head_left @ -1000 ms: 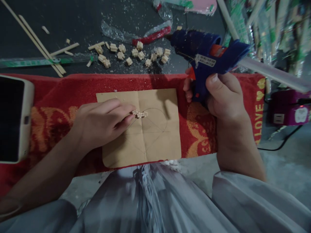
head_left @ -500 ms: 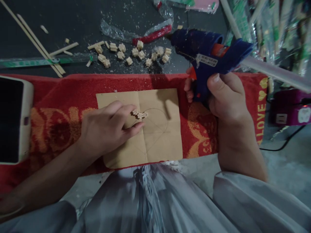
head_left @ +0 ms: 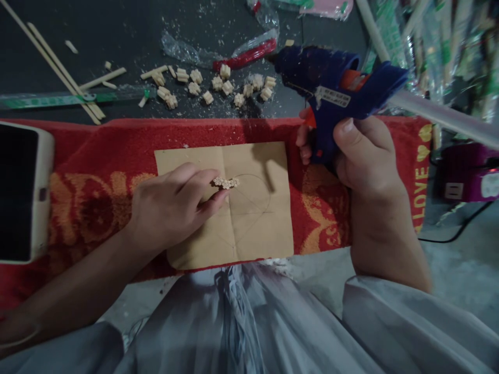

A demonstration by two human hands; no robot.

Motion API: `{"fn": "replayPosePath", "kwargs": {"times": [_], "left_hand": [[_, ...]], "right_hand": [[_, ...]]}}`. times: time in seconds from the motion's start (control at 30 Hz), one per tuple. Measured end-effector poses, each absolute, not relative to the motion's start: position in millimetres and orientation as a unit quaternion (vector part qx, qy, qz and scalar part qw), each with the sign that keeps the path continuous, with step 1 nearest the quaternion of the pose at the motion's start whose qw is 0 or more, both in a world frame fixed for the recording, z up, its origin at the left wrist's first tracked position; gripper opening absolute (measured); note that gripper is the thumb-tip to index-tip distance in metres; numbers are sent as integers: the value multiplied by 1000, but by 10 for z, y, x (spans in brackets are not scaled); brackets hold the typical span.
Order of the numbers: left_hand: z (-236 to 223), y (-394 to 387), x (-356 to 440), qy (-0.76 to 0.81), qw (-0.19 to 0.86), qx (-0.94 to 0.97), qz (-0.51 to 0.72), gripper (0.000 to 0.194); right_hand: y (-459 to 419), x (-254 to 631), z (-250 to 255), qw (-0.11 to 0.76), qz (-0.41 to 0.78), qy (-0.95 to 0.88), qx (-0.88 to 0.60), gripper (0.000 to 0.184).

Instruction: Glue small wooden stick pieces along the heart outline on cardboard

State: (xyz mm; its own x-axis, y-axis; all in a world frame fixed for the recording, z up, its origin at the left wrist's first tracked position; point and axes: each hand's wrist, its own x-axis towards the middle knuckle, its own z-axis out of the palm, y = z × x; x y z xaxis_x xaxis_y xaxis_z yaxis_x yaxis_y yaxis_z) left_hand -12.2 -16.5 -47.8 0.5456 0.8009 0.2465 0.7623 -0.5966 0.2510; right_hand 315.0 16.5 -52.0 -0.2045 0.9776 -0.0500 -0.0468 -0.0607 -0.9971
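Note:
My left hand (head_left: 175, 205) rests over a creased sheet of brown paper (head_left: 265, 239) that bears a pencilled heart outline. Its thumb and fingers close on a small row of joined wooden stick clusters (head_left: 226, 183), near the top of the outline. Held up at the right, a blue hot glue gun (head_left: 327, 88) is gripped by my right hand (head_left: 362, 150), with fingers by its orange trigger. The gun's nozzle points left, above the paper's far edge, and a long clear glue stick (head_left: 440, 111) runs out of its back.
Several loose wooden clusters (head_left: 216, 83) lie on the dark table beyond the red towel (head_left: 128, 135). A phone (head_left: 23, 192) sits at left, with thin sticks (head_left: 58, 67) behind it. At right are a purple box (head_left: 468, 171) with a cord and plastic-wrapped bundles (head_left: 440, 47).
My left thumb has drawn in closer to the stick clusters, which have turned slightly. The right hand and the glue gun look almost unmoved.

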Motion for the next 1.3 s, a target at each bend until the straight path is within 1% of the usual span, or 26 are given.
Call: {"fn": "replayPosePath", "kwargs": {"times": [0.2, 0.4, 0.47, 0.57, 0.63, 0.77, 0.83, 1.1, 1.3], "left_hand": [[-486, -164, -121, 443, 44, 879, 172, 40], [-466, -155, -140, 436, 91, 872, 204, 25], [-455, -146, -147, 435, 97, 874, 196, 27], [-451, -142, -144, 423, 73, 883, 191, 33], [-448, -146, -139, 424, 73, 881, 199, 33], [-425, -145, -140, 469, 126, 859, 164, 31], [-415, -137, -146, 472, 136, 860, 141, 33], [-420, -152, -147, 468, 119, 863, 150, 33], [-453, -160, -149, 451, 79, 872, 173, 35]], "right_hand": [[174, 3142, -520, 445, 569, -526, -449, 60], [165, 3138, -518, 444, 555, -537, -456, 60], [165, 3141, -517, 445, 555, -538, -453, 58], [166, 3142, -514, 447, 557, -537, -449, 58], [167, 3137, -514, 451, 561, -529, -448, 57], [164, 3122, -514, 457, 564, -520, -450, 55], [160, 3120, -513, 456, 563, -519, -454, 54], [169, 3150, -527, 452, 571, -515, -452, 53], [170, 3172, -549, 441, 577, -515, -455, 57]]}}
